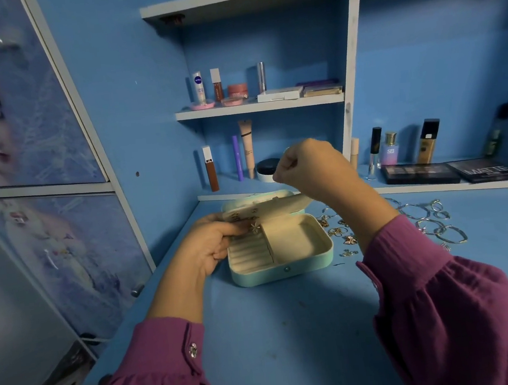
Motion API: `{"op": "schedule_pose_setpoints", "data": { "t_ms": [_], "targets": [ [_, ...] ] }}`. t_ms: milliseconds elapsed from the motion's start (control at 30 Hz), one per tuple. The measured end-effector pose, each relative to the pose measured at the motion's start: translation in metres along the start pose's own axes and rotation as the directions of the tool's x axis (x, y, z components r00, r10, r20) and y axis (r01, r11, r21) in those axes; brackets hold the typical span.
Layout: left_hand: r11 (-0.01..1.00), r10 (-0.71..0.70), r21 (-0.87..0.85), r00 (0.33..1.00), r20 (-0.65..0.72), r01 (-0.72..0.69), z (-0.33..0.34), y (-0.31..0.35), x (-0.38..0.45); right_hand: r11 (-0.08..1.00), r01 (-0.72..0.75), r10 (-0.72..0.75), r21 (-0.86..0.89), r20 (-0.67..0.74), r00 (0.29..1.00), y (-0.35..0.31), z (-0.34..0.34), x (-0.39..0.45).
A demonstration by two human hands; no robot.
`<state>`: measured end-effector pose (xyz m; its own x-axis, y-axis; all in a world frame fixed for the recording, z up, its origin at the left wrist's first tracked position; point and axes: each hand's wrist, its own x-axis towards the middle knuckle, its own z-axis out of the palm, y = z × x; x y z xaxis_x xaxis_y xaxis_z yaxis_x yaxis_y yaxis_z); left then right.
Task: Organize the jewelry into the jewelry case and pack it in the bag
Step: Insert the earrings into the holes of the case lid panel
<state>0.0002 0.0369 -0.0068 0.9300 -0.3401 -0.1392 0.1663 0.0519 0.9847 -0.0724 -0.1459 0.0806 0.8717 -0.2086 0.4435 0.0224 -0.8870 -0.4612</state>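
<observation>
Our mint jewelry case [282, 269] lies open on the blue desk [292, 329]; its wide cream compartment holds nothing, and earrings [251, 224] are pinned to the flap. Our left hand [211, 247] grips that flap. Our right hand [309, 167], raised above, is curled; what it pinches we cannot tell. Loose jewelry [419, 222] lies beside the case.

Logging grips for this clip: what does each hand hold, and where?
The left hand pinches the mint jewelry case's cream earring flap at its left edge. The right hand is fisted; contents unclear.
</observation>
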Motion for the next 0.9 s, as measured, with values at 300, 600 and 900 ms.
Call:
{"op": "schedule_pose_setpoints", "data": {
  "t_ms": [300, 600, 900],
  "targets": [
    [0.999, -0.037, -0.003, 0.999, -0.003, 0.037, 0.001, 0.003, 0.002, 0.981, 0.059, -0.107, 0.185, 0.259, 0.96, -0.005, -0.001, -0.006],
    [0.96, -0.207, -0.157, 0.967, 0.151, 0.231, -0.016, 0.005, -0.003, 0.998, 0.053, -0.062, 0.034, 0.415, 0.908, -0.004, 0.002, -0.009],
    [0.971, -0.183, -0.115, 0.962, 0.205, 0.21, -0.014, 0.005, -0.006, 1.0, 0.017, -0.02, 0.011, 0.465, 0.885, -0.002, 0.011, -0.009]
  ]
}}
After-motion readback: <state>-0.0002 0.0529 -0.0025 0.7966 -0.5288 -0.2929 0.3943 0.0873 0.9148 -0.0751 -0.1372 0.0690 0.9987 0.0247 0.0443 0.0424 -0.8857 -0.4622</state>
